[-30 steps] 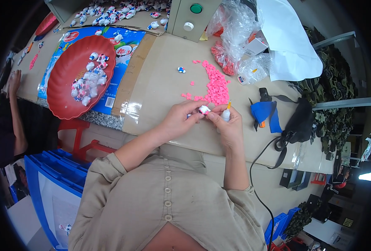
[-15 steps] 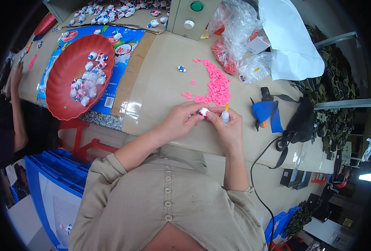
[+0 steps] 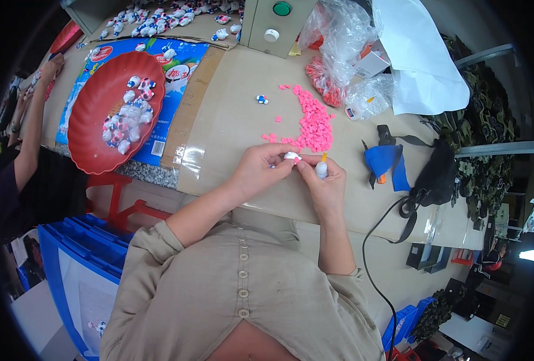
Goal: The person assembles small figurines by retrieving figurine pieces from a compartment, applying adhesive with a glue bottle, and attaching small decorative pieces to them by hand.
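Observation:
Between the fingertips of my left hand (image 3: 256,171) is a small white figurine (image 3: 291,156) with pink on it; a bit of blue shows beneath my fingers. My right hand (image 3: 327,188) reaches its thumb tip to the figurine's pink part. That same hand keeps a small white squeeze bottle (image 3: 322,170) with a yellow nozzle tucked among its fingers, nozzle upward. Just beyond both hands spreads a pile of small pink pieces (image 3: 315,123). Farther back, a lone blue-and-white figurine (image 3: 262,99) lies on the table (image 3: 225,114).
To the left, a red scalloped tray (image 3: 86,129) holds several figurines on blue printed cardboard (image 3: 186,63). A grey box with a green button (image 3: 282,9) stands at the back. Plastic bags (image 3: 339,30), blue cloth (image 3: 381,159) and a black cable (image 3: 363,253) are rightward. A co-worker's arm (image 3: 33,129) is far left.
The figurine has turned in my fingertips, showing more of its white side. My right hand and the bottle have shifted slightly left. The co-worker's arm has swung farther over the table.

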